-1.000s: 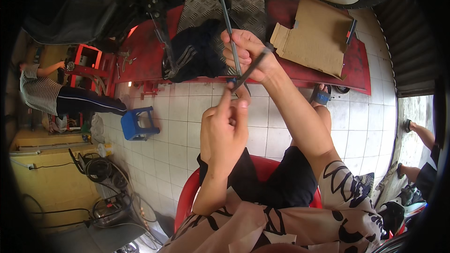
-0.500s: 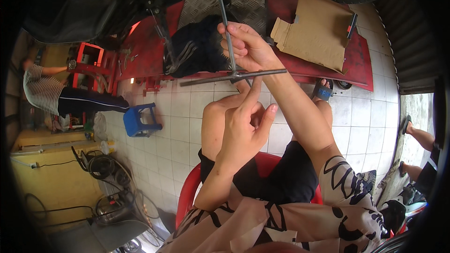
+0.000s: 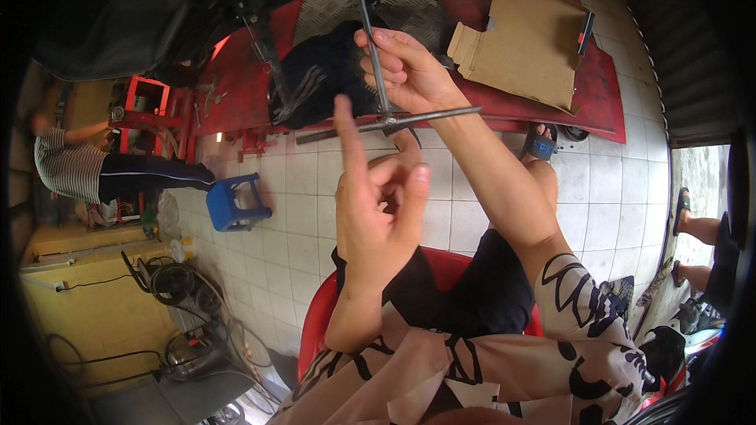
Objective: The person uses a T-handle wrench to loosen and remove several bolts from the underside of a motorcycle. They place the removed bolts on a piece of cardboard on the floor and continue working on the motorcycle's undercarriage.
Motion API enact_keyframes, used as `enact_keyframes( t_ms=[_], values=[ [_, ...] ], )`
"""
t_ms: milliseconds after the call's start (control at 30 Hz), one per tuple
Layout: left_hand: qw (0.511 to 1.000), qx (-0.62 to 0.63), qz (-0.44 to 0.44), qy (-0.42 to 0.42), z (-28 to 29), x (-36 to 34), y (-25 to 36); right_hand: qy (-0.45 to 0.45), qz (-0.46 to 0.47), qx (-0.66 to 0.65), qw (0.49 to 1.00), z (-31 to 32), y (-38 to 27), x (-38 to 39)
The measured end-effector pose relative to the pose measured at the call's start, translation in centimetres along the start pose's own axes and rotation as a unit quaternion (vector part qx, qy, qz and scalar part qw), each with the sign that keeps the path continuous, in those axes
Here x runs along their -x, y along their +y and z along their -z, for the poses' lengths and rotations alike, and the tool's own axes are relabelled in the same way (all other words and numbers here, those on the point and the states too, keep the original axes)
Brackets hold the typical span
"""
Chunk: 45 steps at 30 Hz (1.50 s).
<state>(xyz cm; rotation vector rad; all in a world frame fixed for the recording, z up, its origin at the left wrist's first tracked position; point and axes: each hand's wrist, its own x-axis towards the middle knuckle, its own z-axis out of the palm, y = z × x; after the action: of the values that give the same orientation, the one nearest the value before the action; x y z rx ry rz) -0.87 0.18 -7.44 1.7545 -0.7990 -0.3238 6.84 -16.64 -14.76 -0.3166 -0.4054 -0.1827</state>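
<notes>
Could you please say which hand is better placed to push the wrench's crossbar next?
Probably the left hand: its raised finger is by the crossbar, while the right hand holds the shaft.

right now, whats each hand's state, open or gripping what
Left hand: partly open, holding nothing; whether it touches the T-handle tool can't be told.
Right hand: closed, holding the tool's shaft.

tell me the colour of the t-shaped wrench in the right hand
Dark metallic grey; the wrench shows best in the head view.
</notes>
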Motion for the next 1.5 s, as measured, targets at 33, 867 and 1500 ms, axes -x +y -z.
enact_keyframes(
  t_ms=[33, 867, 1500],
  values=[
    [1.000, 0.005, 0.012, 0.019, 0.1, 0.0, 0.3, -0.001, 0.001, -0.006, 1.000, -0.1, -0.2, 0.0],
    [0.994, -0.030, 0.057, -0.090, 0.6, 0.5, -2.4, 0.030, -0.005, 0.018, 0.999, -0.8, 0.5, -0.5],
    [0.996, 0.085, 0.000, 0.008, 0.0, 0.3, 0.5, 0.012, 0.004, 0.014, 1.000, -0.6, 0.0, -0.5]
  ],
)
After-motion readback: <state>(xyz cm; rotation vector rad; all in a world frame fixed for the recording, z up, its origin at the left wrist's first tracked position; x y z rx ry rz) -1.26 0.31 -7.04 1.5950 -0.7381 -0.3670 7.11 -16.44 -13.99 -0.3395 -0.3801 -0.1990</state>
